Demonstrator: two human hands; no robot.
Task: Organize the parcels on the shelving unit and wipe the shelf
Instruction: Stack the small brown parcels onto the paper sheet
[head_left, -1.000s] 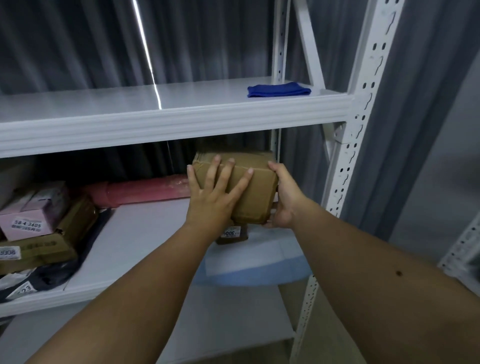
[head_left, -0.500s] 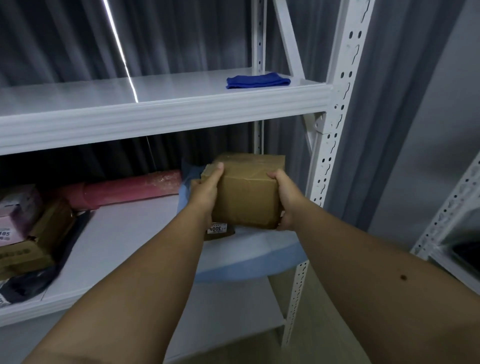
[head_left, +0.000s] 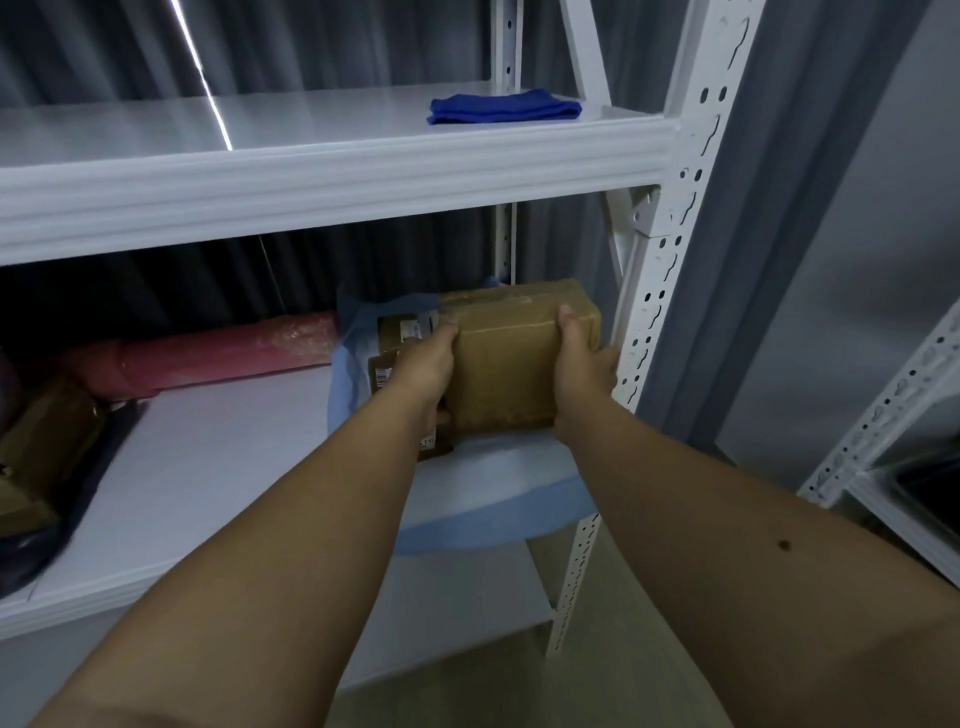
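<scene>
A brown cardboard parcel (head_left: 509, 358) is at the right end of the middle shelf (head_left: 208, 467), over a light blue flat bag (head_left: 493, 499). My left hand (head_left: 423, 369) grips its left side and my right hand (head_left: 579, 369) grips its right side, thumbs on top. Whether the box rests on the shelf or hangs just above it, I cannot tell. Smaller brown parcels with labels (head_left: 400, 338) sit right behind my left hand. A folded blue cloth (head_left: 504, 106) lies on the upper shelf (head_left: 311, 166) near the right post.
A pink wrapped roll (head_left: 218, 353) lies along the back of the middle shelf. Brown boxes (head_left: 41, 457) and a dark bag (head_left: 62, 525) crowd its left end. The white perforated post (head_left: 670, 291) stands just right of the parcel. Another rack (head_left: 893, 436) is at far right.
My left hand slid from the top of the parcel to its left side. Both hands then carried the box to the right, close to the post.
</scene>
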